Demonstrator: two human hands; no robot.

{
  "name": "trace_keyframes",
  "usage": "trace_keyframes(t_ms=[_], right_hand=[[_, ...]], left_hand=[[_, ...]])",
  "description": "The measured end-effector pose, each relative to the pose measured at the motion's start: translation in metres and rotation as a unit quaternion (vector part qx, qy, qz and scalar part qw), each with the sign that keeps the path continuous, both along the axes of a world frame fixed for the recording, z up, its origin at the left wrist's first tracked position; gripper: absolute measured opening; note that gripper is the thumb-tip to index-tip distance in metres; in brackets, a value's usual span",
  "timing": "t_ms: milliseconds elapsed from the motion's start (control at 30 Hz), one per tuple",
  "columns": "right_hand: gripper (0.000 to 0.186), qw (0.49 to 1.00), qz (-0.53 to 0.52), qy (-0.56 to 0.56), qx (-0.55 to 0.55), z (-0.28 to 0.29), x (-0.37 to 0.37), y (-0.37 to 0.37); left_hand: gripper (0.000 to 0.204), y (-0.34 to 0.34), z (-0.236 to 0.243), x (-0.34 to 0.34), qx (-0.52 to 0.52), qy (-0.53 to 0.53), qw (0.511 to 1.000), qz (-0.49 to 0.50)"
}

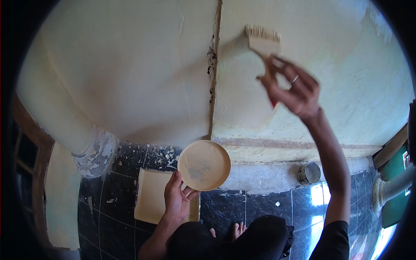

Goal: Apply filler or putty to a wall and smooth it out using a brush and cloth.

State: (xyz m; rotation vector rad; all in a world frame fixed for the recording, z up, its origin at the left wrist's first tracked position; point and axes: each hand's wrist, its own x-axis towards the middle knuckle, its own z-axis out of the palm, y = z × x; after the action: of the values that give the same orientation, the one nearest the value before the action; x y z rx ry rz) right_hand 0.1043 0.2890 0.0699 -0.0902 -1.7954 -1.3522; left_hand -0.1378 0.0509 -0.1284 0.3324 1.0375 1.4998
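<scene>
My right hand (294, 89) grips a wide paintbrush (263, 41) with cream-coated bristles pointing up, raised over the pale wall (346, 65) to the right of a cracked vertical seam (212, 65); whether the bristles touch the wall I cannot tell. Lower down, my left hand (178, 197) holds a round, shallow cream dish (203, 164) with a thin coat of paint and a greyish patch inside. Behind that hand, a cream rectangular tray (147, 203) lies on the dark tiled floor (112, 203).
A small grey can (309, 172) stands by the wall's base. Left are a flaking column base (95, 151) and a wooden window frame (47, 164); right, a pale column (392, 188) and green surface (392, 208). Paint flakes (162, 154) litter the floor. My bare feet (237, 230) show below.
</scene>
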Motion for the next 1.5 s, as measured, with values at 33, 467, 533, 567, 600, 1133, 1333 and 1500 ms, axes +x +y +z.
trace_keyframes(t_ms=[33,467,533,567,600,1133,1333,1500], right_hand=[[0.016,0.999,-0.004,-0.016,-0.031,-0.024,-0.005,-0.004],[0.022,0.983,0.076,0.081,-0.145,0.064,-0.005,0.015],[0.023,0.992,0.012,0.017,-0.123,0.042,-0.012,0.008],[0.018,0.997,0.036,0.004,-0.066,0.016,-0.025,0.004],[0.017,0.997,0.012,-0.039,-0.071,-0.011,-0.029,-0.006],[0.031,0.991,0.046,-0.054,-0.110,-0.003,-0.057,0.001],[0.022,0.864,0.118,-0.135,-0.471,-0.089,-0.063,-0.021],[0.015,0.899,0.212,0.017,-0.383,0.013,-0.061,0.014]], left_hand=[[0.037,-0.001,0.001,0.001,-0.008,-0.002,1.000,0.009],[0.037,0.000,0.003,0.001,-0.005,-0.002,1.000,0.011],[0.037,-0.001,0.004,0.000,-0.002,-0.008,1.000,0.012],[0.037,-0.002,0.004,0.000,0.008,-0.010,1.000,0.013],[0.037,-0.003,0.005,0.001,0.010,-0.011,1.000,0.016],[0.041,-0.004,0.004,-0.003,0.004,-0.024,0.999,0.035],[0.041,-0.006,0.006,-0.002,0.010,-0.038,0.999,0.036],[0.041,-0.003,0.003,-0.004,0.012,-0.031,0.999,0.032]])
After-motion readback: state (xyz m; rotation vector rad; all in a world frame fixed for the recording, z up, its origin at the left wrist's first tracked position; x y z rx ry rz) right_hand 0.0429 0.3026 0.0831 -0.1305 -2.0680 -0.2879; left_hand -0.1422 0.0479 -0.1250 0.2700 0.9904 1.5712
